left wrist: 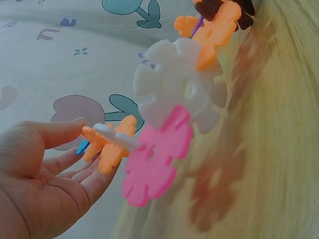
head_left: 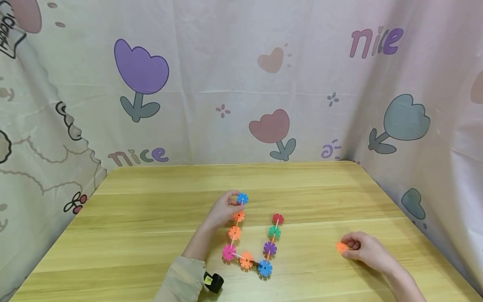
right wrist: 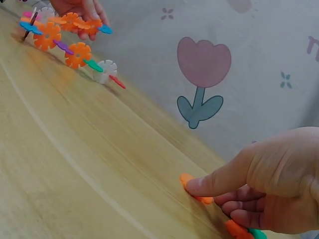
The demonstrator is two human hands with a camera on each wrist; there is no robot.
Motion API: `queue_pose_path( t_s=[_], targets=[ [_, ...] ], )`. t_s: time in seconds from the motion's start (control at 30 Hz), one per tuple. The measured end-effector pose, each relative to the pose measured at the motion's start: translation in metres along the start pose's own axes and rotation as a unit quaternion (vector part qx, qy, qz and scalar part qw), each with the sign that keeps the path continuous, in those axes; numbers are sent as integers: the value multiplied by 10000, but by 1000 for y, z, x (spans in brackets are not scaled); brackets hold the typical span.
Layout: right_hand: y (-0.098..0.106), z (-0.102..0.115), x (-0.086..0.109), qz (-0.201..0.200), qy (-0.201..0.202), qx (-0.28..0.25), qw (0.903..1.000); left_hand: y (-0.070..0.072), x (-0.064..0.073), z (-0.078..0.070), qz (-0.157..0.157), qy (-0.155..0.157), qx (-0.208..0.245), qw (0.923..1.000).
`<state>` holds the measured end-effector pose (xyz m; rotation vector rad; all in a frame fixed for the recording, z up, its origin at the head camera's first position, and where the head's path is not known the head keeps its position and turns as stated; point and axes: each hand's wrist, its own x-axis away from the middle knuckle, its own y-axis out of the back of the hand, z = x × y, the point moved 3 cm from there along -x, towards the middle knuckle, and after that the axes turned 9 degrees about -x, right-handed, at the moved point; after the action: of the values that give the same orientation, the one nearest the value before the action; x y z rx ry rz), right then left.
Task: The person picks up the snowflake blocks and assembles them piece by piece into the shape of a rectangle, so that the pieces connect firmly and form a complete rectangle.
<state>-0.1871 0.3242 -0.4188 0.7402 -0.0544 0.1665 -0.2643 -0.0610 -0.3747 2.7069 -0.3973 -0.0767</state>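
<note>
A U-shaped chain of interlocking snowflake discs in several colours lies over the middle of the table. My left hand grips its far left arm near the blue end disc. The chain's other arm ends in a red disc. In the left wrist view, a white disc and a pink disc link onward from the fingers. Off to the right, my right hand pinches a loose orange disc between thumb and fingers.
In the right wrist view, another orange disc and a green disc show below the right hand's fingers. Patterned cloth hangs around the wooden table. A black strap piece sits at the left cuff.
</note>
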Motion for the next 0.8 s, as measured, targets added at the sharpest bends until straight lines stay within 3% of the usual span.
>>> queue_pose_path(
  t_s=[0.2, 0.37, 0.47, 0.67, 0.8],
  targets=[
    [-2, 4, -3, -3, -11, 69, 10000, -2, -9, 15, -47, 31, 81, 10000],
    [-6, 12, -6, -6, 329, -117, 9994, -4, -18, 30, -59, 67, 87, 9999],
    [-9, 20, -9, -2, 561, -270, 9981, -5, -19, 32, -71, 14, 13, 10000],
    [-16, 39, -24, -144, 536, -547, 9970, -5, -19, 34, -65, -23, 15, 10000],
    [-22, 52, -36, -18, 886, -762, 9931, -4, -17, 32, -41, 13, 63, 10000]
  ],
)
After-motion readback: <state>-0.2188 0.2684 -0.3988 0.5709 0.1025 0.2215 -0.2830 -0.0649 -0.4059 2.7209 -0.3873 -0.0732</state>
